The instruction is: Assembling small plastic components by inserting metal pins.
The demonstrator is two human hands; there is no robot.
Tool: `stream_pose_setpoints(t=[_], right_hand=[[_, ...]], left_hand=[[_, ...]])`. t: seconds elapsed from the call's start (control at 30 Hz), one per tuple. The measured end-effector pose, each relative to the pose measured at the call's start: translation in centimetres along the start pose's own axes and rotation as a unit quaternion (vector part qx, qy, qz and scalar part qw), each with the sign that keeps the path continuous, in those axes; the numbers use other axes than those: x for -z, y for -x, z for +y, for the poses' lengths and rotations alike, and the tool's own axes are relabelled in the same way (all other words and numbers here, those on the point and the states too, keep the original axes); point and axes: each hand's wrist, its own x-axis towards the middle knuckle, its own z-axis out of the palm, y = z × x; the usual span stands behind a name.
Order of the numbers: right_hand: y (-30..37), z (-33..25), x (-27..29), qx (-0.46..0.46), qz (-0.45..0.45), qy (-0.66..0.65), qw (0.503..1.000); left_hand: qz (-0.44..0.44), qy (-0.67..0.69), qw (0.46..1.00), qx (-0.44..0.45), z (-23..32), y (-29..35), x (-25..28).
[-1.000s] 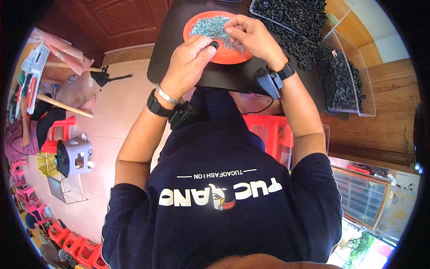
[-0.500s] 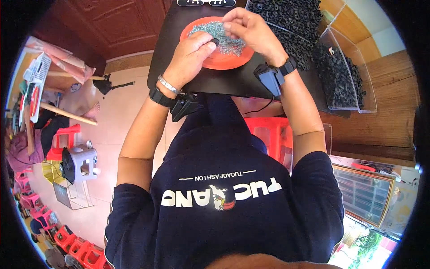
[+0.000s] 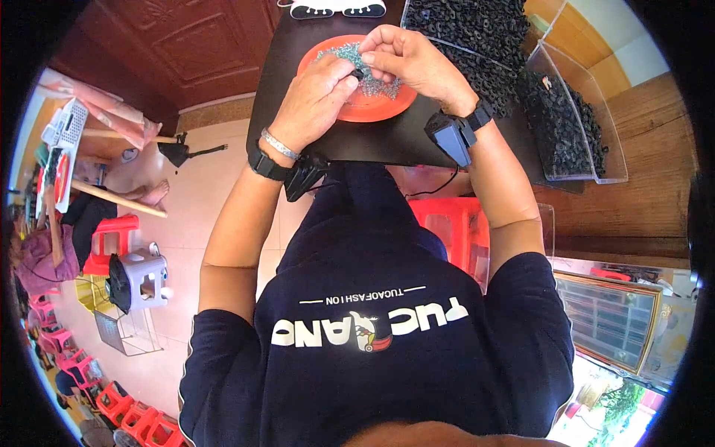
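Over an orange-red dish (image 3: 372,113) full of small silvery metal pieces (image 3: 345,52), perhaps screws, my two hands are close together. My left hand (image 3: 313,98) pinches a small black plastic part (image 3: 357,74) between thumb and forefinger. Just right of that part is my right hand (image 3: 417,68), with its thumb and fingertips drawn together and the other fingers curled. Anything between those fingertips is too small to make out. The hands hide part of the dish and its contents.
The dish stands on a dark table (image 3: 439,138). At the back right, clear plastic bins hold heaps of black parts (image 3: 477,52), with another clear bin (image 3: 622,167) nearer. Black-and-white shoes (image 3: 335,9) show at the far edge. Under the table's edge is a red stool (image 3: 447,223).
My right hand has come slightly lower and left, nearer the black part in my left hand. The view has shifted a little, showing more of the shoes.
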Motion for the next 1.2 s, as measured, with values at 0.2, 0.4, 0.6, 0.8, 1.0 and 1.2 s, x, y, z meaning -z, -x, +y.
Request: stream_pose_setpoints(t=[0.2,0.4,0.6,0.8,1.0,1.2], right_hand=[[0.5,-0.9,-0.8,0.018,0.004,0.045,0.999],[0.9,-1.2,-1.3,0.036,0.002,0.088,0.995],[1.4,-1.9,-2.1,0.007,-0.009,0.072,0.997],[1.5,-2.0,-2.3,-0.040,-0.076,-0.100,0.991],[1.7,-1.8,0.6,-0.029,0.055,0.072,0.996],[6.2,1.2,7.9,-0.072,0.192,0.238,0.949]], left_hand=[[-0.009,-0.037,0.999,-0.024,0.7,0.5,0.5],[-0.015,-0.051,0.998,-0.026,1.2,1.0,0.4],[-0.036,0.101,0.993,0.053,0.6,1.9,0.3],[-0.021,0.179,0.983,0.036,0.7,3.0,-0.2],[0.072,0.362,0.926,0.075,1.6,3.7,0.2],[0.069,0.359,0.918,0.154,0.8,7.1,1.0]])
